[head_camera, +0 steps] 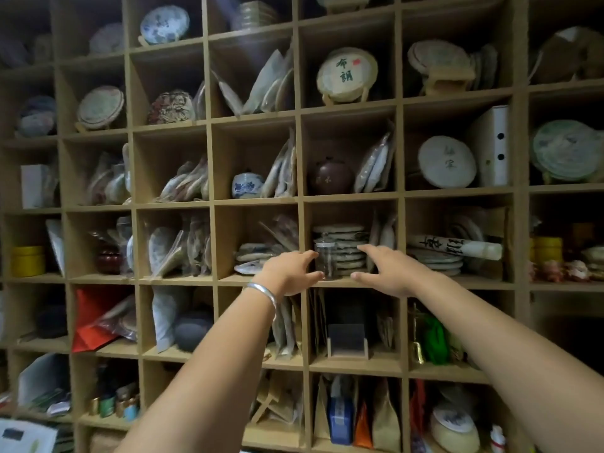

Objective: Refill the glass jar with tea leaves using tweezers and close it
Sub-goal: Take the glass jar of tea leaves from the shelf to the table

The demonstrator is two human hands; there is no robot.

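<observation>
While you reach into the shelf [353, 282], cup the glass jar [325, 259] from both sides and draw it straight out, clear of the stacked tea cakes [346, 246] behind. It stands between your hands: left hand [289, 273] and right hand [389, 273] spread, grasping nothing.

2 bare hands reach up to a wooden cubby shelf [258, 279]. The left hand [289, 273], with a silver bangle [264, 294] on its wrist, and the right hand [387, 273] are spread open on either side of a small glass jar [325, 259], fingers close to it but contact unclear. Behind the jar, between the hands, sits a stack of flat tea cakes [346, 246].
</observation>
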